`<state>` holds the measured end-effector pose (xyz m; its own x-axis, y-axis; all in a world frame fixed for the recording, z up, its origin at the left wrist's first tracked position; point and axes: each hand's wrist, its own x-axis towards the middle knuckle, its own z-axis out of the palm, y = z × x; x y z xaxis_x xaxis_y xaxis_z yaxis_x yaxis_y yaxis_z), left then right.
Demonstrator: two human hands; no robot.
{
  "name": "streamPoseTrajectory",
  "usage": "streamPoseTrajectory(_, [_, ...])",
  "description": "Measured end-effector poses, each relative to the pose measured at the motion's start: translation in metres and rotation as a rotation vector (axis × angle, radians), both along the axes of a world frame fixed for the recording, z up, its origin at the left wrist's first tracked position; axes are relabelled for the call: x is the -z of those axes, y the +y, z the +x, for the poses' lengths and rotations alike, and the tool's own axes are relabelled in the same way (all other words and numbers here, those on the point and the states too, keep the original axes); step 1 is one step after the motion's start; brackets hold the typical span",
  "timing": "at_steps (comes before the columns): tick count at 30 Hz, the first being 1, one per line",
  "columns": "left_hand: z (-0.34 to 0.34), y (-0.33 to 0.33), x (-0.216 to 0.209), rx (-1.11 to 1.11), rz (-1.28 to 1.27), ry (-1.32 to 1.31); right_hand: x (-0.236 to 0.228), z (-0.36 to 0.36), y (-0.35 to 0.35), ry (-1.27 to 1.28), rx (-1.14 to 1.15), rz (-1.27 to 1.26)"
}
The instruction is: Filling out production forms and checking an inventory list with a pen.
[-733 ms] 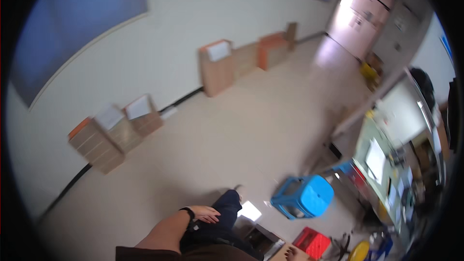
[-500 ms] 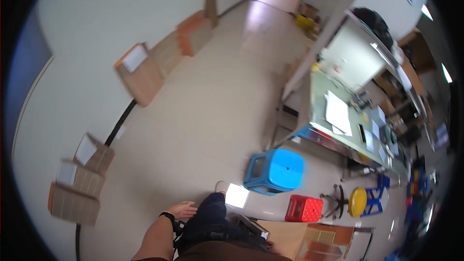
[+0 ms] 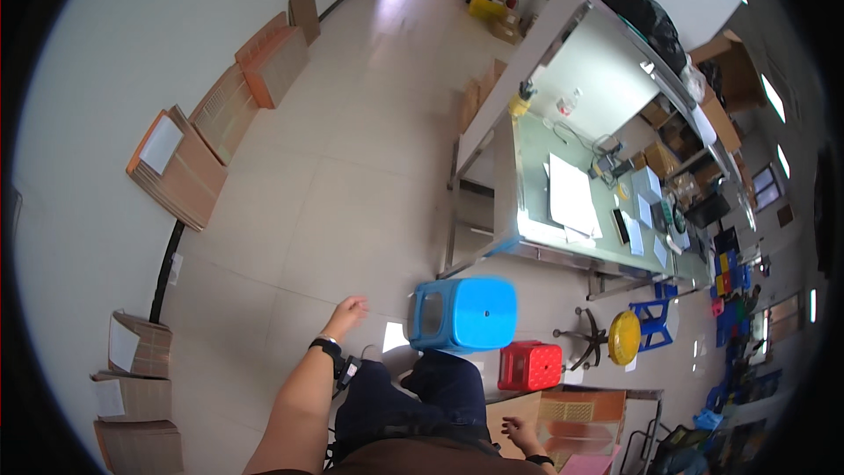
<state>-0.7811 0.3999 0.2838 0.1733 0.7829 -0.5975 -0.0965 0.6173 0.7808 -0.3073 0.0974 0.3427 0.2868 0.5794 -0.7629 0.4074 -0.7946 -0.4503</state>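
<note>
My left hand [image 3: 345, 317] hangs over the tiled floor, holding nothing, its fingers loosely stretched toward the right. A black band circles that wrist. The closest thing ahead of it is a blue plastic stool [image 3: 483, 312], apart from the hand. Low on the right, my right hand [image 3: 522, 434] has its fingers loosely apart and grips nothing. Flat cardboard [image 3: 576, 412] with orange-brown panels lies just beyond it; whether they touch I cannot tell. A red plastic stool [image 3: 532, 365] stands between the blue stool and that cardboard.
A green-topped workbench [image 3: 607, 220] carries papers [image 3: 570, 198] and devices. Flattened cartons [image 3: 189, 167] lean along the left wall, with more cartons [image 3: 136, 396] nearer me. A yellow round seat [image 3: 624, 338] and a wheeled chair base [image 3: 585, 339] sit at right. Boxes [image 3: 497, 4] stand near the far door.
The view has turned rightward, and the stools and bench sit farther left. My left arm has swung forward. My right hand, barely visible before, now shows clearly, and my legs have shifted in a step.
</note>
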Motion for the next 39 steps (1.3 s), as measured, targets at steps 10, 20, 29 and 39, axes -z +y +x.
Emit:
streamPoseTrajectory(10, [-0.107,-0.188,0.108,-0.514,-0.609,0.025,0.032,0.035,0.053,0.051,-0.184,-0.044])
streamPoseTrajectory(20, [-0.084,-0.148,0.112,-0.477,-0.532,0.078,0.057,0.064,0.065,0.015,-0.111,0.022])
streamPoseTrajectory(29, [-0.006,-0.023,0.021,-0.159,-0.162,0.087,0.068,0.040,0.023,0.110,-0.089,-0.060])
streamPoseTrajectory(39, [-0.049,-0.136,0.053,-0.426,-0.556,0.130,0.075,0.052,0.107,-0.142,-0.424,0.125])
